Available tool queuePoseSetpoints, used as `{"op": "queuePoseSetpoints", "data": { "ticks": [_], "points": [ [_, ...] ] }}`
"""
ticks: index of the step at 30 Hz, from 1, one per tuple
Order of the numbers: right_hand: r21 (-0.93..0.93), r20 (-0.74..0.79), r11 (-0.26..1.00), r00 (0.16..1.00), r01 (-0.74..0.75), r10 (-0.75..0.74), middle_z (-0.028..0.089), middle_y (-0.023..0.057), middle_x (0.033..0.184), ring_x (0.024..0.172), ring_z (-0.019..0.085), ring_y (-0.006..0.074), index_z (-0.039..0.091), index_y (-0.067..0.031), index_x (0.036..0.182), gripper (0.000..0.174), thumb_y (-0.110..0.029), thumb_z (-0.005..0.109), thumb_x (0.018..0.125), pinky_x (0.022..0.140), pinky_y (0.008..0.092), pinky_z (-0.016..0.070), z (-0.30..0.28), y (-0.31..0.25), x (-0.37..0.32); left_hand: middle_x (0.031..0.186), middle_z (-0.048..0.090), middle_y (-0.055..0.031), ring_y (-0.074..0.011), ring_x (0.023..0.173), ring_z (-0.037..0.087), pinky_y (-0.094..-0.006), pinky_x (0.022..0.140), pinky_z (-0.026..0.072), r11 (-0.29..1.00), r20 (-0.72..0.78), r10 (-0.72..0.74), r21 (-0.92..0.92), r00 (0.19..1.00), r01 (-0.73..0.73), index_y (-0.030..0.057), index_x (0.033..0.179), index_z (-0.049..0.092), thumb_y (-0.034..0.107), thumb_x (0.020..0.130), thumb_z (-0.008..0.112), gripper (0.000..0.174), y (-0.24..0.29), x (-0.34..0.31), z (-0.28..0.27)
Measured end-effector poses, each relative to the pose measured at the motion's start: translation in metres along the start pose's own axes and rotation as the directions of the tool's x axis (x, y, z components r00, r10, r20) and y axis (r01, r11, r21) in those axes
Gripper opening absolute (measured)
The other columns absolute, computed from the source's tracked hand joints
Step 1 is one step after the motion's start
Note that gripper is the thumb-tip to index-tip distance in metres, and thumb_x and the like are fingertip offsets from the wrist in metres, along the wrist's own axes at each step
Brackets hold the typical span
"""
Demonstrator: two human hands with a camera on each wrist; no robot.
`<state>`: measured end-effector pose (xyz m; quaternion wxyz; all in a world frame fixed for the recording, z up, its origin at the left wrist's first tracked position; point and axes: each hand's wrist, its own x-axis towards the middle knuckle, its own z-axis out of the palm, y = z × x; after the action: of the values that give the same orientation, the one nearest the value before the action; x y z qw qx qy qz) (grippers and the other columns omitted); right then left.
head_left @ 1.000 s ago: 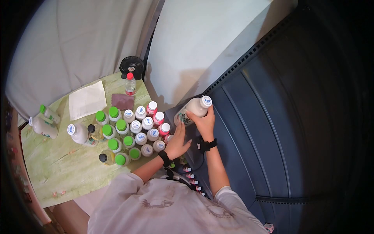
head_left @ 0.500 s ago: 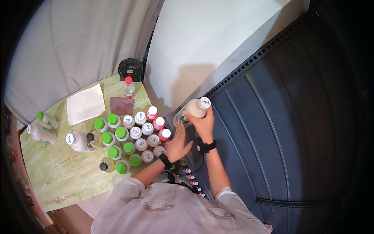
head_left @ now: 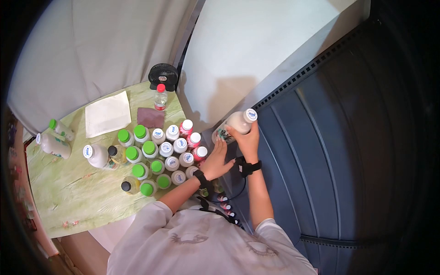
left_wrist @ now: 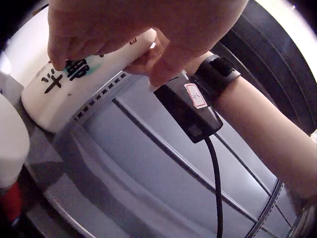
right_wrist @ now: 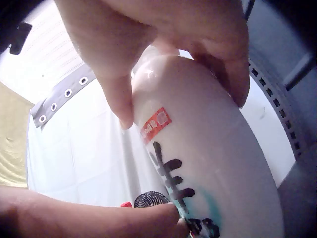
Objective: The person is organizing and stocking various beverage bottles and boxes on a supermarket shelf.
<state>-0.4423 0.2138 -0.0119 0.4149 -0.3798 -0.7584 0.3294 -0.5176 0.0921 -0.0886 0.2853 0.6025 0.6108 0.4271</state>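
Note:
A large white bottle [head_left: 237, 122] with a white cap and dark lettering leans at a tilt over the dark blue metal shelf. My right hand [head_left: 247, 143] grips it around the shoulder, thumb on one side and fingers on the other, as the right wrist view shows on the bottle [right_wrist: 213, 134]. With fairly straight fingers, my left hand [head_left: 214, 163] touches the lettered side lower down. From the left wrist, the bottle's [left_wrist: 44, 101] base end appears close over the shelf's corner.
Left of the hands, a green-patterned table [head_left: 68, 197] bears several green-capped bottles [head_left: 149, 147], white-capped bottles [head_left: 166, 149] and pink bottles [head_left: 194, 139]. A small black fan [head_left: 163, 75] stands at its back. The blue shelf [head_left: 293, 169] extends to the right, beside a white panel [head_left: 247, 50].
The head view has shifted slightly, moving the scene across the frame. Both hands keep nearly the same pose on the bottle.

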Motion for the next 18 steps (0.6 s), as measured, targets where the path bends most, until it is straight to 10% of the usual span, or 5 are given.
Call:
{"op": "queuePoseSetpoints", "data": {
  "ticks": [7, 18],
  "points": [
    [-0.003, 0.059, 1.0, 0.998, 0.01, -0.009, 0.064, 0.0116, 0.112, 0.1, 0.063, 0.0188, 0.05, -0.0004, 0.123, 0.062, -0.015, 0.085, 0.074, 0.087, 0.0317, 0.0515, -0.025, 0.029, 0.023, 0.149, 0.014, -0.0464, -0.0522, 0.146, 0.006, -0.0458, 0.121, 0.013, 0.998, 0.041, 0.03, -0.047, 0.999, -0.028, -0.0225, 0.143, 0.014, 0.033, 0.092, 0.058, 0.086, -0.011, 0.042, 0.033],
    [0.028, -0.02, 0.996, 0.997, -0.08, 0.081, 0.054, 0.0183, 0.122, 0.112, 0.056, 0.0312, 0.046, -0.0005, 0.126, 0.068, -0.022, 0.084, 0.073, 0.096, 0.0405, 0.0447, -0.051, 0.076, 0.058, 0.15, 0.008, -0.0464, -0.0522, 0.146, 0.001, -0.0442, 0.121, 0.0129, 0.994, 0.144, -0.024, -0.101, 0.989, 0.039, -0.0239, 0.143, 0.009, 0.029, 0.086, 0.061, 0.093, -0.004, 0.106, 0.062]
  ]
}}
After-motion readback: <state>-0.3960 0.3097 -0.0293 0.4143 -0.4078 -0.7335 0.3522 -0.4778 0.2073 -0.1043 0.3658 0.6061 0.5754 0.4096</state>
